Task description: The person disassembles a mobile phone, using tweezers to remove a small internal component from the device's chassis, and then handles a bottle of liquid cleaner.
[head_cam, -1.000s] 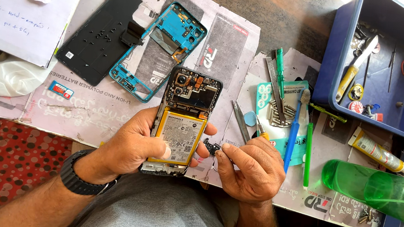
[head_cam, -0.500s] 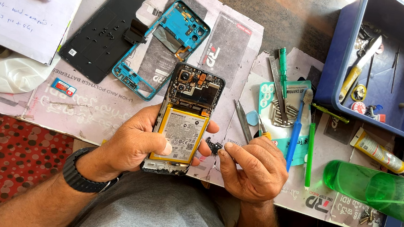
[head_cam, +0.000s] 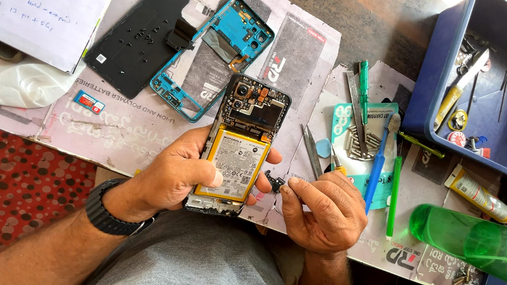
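Opened phone (head_cam: 236, 153) with its back off, yellow-labelled battery (head_cam: 232, 164) face up, held over the lap at the near edge of the table (head_cam: 359, 24). Cradled in the left hand (head_cam: 172, 175), thumb pressed on the battery, fingers wrapped round the far side. Just to its right, a small black part (head_cam: 274, 181) pinched at the fingertips of the right hand (head_cam: 323, 211), which also grips a thin tool (head_cam: 336, 163) with an orange collar.

Best handled by keeping the phone level and steady, the small part held lightly by its edges, clear of the battery.

Further out: teal frame (head_cam: 212, 55) and black back cover (head_cam: 138, 34) dotted with tiny screws, tweezers (head_cam: 311, 150), blue brush (head_cam: 380, 164), green bottle (head_cam: 475, 241), blue tray (head_cam: 446, 73) of tools.
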